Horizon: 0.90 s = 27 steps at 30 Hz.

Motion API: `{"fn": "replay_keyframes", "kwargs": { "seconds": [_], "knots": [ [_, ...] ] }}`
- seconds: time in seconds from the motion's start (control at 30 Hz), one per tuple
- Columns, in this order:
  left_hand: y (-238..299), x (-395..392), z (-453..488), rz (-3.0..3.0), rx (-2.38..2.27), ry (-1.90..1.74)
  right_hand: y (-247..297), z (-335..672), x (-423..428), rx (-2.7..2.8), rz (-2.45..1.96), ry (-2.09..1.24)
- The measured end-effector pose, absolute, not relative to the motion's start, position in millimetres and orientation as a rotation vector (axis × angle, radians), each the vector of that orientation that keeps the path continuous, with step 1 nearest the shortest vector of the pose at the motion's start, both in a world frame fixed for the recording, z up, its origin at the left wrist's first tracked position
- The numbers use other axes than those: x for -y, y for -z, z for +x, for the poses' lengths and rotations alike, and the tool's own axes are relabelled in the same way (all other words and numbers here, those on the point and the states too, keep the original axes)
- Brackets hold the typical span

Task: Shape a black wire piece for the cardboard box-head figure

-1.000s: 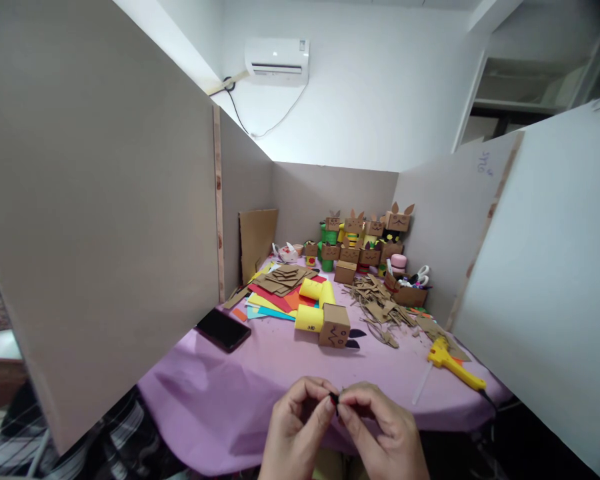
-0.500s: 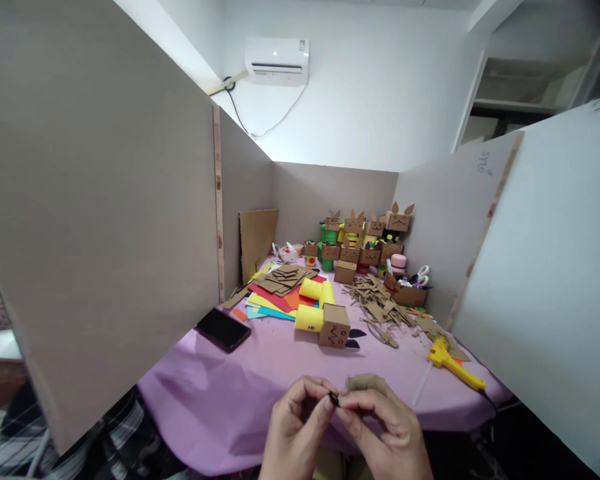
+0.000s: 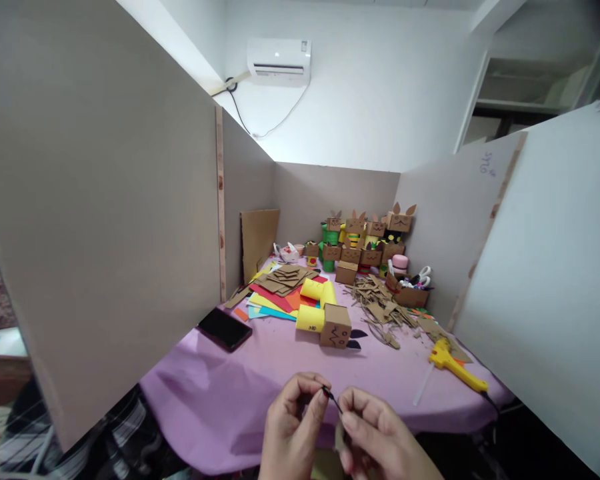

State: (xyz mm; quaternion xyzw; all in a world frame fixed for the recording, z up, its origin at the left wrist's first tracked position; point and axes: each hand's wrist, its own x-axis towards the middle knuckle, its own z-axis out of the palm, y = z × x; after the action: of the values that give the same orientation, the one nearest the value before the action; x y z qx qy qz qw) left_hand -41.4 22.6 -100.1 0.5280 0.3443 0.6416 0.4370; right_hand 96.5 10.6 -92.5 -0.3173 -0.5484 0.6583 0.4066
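Observation:
Both hands are together at the near edge of the purple table (image 3: 260, 373). My left hand (image 3: 293, 427) pinches a small black piece (image 3: 332, 396) between thumb and forefinger. My right hand (image 3: 380, 437) is curled close beside it, fingertips pinched near the same piece, with a bit of brown cardboard (image 3: 339, 437) showing under them. Beyond the hands lies a cardboard box figure (image 3: 335, 325) with a drawn face and yellow paper tubes (image 3: 311, 317), with black cut-outs (image 3: 354, 339) next to it.
A yellow glue gun (image 3: 455, 368) lies at the right. A dark phone (image 3: 225, 329) lies at the left. Coloured paper sheets (image 3: 275, 300), cardboard scraps (image 3: 380, 303) and several finished box figures (image 3: 365, 240) fill the back. Grey partition boards (image 3: 105, 220) wall in both sides.
My hands have shifted slightly; the left now lifts the black piece a little, and the right hand has dropped lower, the brown cardboard moving from above its fingers to beneath them.

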Motion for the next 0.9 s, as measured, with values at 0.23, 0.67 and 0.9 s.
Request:
{"fn": "replay_keyframes", "kwargs": {
  "seconds": [0.23, 0.67, 0.9],
  "knots": [
    [98, -23, -42, 1.283, -0.773, -1.590, 77, 108, -1, 1.754, -1.024, -1.495],
    [105, -21, -38, 1.412, -0.718, -1.630, 98, 107, -11, 1.869, -0.761, -0.345],
    [107, -22, -40, 1.364, -0.727, -1.521, 94, 108, -11, 1.919, -0.703, -0.069]
  ]
}}
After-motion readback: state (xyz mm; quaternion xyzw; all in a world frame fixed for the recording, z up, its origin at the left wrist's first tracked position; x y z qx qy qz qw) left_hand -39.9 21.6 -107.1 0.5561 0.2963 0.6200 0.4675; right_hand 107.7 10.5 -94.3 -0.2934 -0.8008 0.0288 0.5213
